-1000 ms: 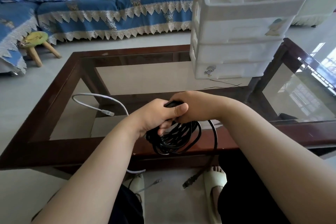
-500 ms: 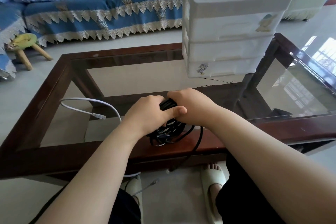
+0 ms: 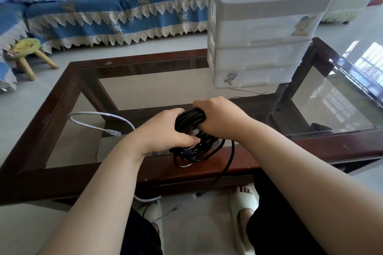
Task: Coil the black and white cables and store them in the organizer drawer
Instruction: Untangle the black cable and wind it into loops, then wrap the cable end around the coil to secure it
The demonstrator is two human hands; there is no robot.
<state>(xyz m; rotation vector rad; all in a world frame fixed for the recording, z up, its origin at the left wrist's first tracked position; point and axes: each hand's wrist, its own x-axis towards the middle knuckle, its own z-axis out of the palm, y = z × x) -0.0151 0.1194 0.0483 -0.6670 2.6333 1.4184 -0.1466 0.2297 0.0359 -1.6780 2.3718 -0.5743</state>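
A bundle of coiled black cable [image 3: 191, 119] sits between both hands above the near edge of the glass table. My left hand [image 3: 163, 130] grips its left side and my right hand [image 3: 219, 118] is closed over its right side. Loops hang below onto the table frame, and one loose end with a plug [image 3: 199, 193] dangles past the table edge toward the floor. The white cable [image 3: 97, 121] lies on the glass to the left, its plug pointing right. The white organizer [image 3: 263, 56] with three closed drawers stands at the far right of the table.
The table has a dark wooden frame [image 3: 62, 180] around glass panels. A blue covered sofa [image 3: 116, 10] runs along the back, with a small green stool [image 3: 29, 45] at far left. My slippered foot [image 3: 244, 203] shows under the table edge.
The hands have spread slightly apart, showing the thick bundle of black strands between them. The coil has been lowered so its loops rest nearer the table frame. The view has shifted slightly.
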